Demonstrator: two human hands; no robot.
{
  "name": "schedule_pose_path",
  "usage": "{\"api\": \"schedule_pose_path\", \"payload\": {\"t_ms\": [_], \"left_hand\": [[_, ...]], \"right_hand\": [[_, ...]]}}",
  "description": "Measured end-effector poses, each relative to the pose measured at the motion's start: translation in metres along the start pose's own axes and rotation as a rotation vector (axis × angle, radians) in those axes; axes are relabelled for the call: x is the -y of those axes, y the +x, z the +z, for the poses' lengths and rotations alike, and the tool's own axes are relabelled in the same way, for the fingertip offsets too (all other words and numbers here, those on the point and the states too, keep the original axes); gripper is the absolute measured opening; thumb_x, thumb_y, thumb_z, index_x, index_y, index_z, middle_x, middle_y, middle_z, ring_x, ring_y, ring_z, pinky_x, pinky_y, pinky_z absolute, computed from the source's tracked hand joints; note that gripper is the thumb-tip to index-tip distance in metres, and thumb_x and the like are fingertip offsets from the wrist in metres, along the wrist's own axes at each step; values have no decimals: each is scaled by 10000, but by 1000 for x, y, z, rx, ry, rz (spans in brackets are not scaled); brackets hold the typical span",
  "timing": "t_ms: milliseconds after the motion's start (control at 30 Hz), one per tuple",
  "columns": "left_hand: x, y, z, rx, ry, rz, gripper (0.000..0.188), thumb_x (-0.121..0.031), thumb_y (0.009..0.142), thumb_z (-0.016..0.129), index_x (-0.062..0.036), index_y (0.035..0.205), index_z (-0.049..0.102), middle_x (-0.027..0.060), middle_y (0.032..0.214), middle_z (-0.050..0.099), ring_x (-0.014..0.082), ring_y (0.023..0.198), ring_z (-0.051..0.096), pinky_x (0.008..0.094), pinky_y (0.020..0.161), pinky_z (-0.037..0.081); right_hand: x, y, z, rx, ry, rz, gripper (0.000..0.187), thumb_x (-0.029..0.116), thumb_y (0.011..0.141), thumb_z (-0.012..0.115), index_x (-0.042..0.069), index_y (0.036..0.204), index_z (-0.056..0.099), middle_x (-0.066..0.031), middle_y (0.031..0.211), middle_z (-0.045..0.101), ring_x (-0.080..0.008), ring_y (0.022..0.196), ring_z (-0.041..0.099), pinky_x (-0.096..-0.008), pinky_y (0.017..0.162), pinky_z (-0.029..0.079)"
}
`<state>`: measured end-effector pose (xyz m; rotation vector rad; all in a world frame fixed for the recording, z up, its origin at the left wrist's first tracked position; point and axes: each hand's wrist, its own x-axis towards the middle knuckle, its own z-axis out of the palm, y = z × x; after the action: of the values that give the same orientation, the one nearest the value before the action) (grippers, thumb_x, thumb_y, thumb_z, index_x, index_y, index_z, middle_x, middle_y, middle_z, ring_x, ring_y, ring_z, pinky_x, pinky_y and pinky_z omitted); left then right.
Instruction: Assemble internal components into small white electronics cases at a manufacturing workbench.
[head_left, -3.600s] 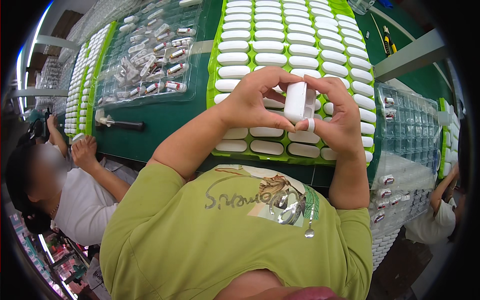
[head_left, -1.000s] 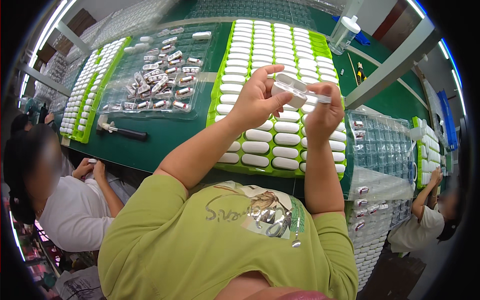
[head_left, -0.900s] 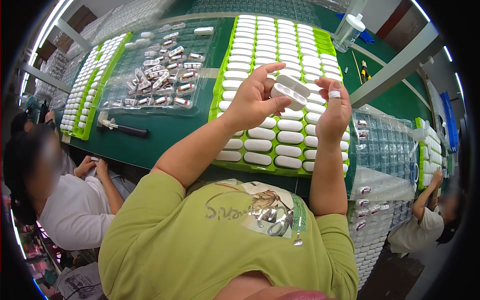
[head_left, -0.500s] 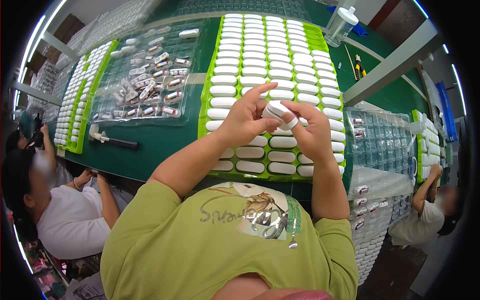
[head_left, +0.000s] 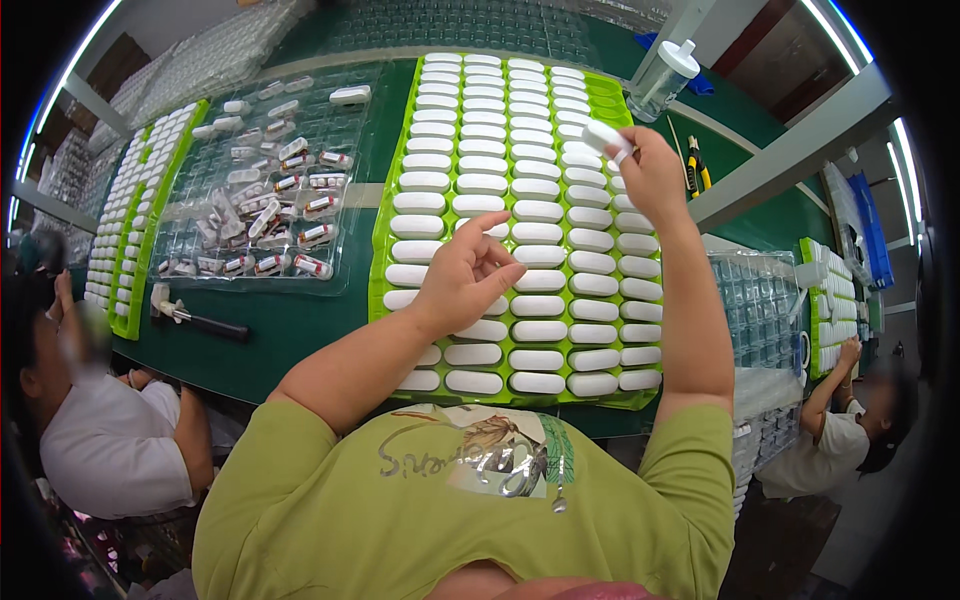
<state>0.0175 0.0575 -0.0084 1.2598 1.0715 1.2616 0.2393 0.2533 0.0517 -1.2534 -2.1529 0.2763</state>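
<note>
A bright green tray (head_left: 377, 272) lies before me, filled with rows of white oblong cases (head_left: 538, 211). My right hand (head_left: 652, 175) reaches over its far right part and grips one white oblong case (head_left: 606, 138) between thumb and fingers. That case is tilted and held above the others, near a few vacant green slots at the tray's far right corner. Over the middle of the tray hovers my left hand (head_left: 462, 280), its index finger and thumb apart and nothing between them. A white band circles a finger of my right hand.
To the left lie a see-through plastic tray (head_left: 345, 262) of small parts, a hammer (head_left: 205, 322) and another green tray (head_left: 125, 300). A lidded bottle (head_left: 664, 80), a yellow-and-black tool (head_left: 697, 168) and a metal post (head_left: 790, 150) stand right. People sit at both sides.
My hands have parted. The right one has carried the white case forward and right, over the tray's far part; the left has let go and drawn slightly back. The view has shifted a little.
</note>
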Motion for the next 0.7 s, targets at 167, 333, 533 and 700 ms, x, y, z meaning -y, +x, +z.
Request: {"api": "schedule_pose_path", "payload": {"t_ms": [167, 333, 533, 700], "left_hand": [[-3, -3, 0, 18, 136, -3, 550, -132, 874, 703, 14, 1341, 451, 21, 801, 628, 76, 666, 562, 228, 629, 476], [0, -2, 1, 81, 144, -16, 529, -123, 875, 702, 2, 1332, 467, 15, 813, 627, 63, 672, 550, 216, 622, 460], [3, -2, -4, 15, 10, -32, 495, -37, 881, 675, 1, 1331, 472, 13, 836, 604, 45, 692, 525, 187, 631, 428], [1, 3, -3, 40, 52, -53, 462, -12, 892, 653, 21, 1317, 476, 33, 845, 606, 59, 693, 538, 194, 619, 443]], "right_hand": [[-50, 62, 23, 71, -279, 155, 254, 185, 912, 604, 45, 1116, 663, -181, 1101, 648, -352, 1045, 614, -419, 904, 482], [-72, 62, 33, 248, -643, 145, 358, 147, 942, 480, 142, 1274, 611, -158, 1226, 602, -338, 1153, 574, -438, 950, 481], [-25, 23, 29, 24, -351, 24, 359, 201, 911, 563, 58, 1238, 605, -168, 1199, 622, -347, 1103, 585, -429, 943, 471], [27, -113, -40, 62, 54, 4, 227, 263, 889, 641, 52, 950, 699, -116, 810, 690, -288, 705, 641, -369, 650, 494]]}}
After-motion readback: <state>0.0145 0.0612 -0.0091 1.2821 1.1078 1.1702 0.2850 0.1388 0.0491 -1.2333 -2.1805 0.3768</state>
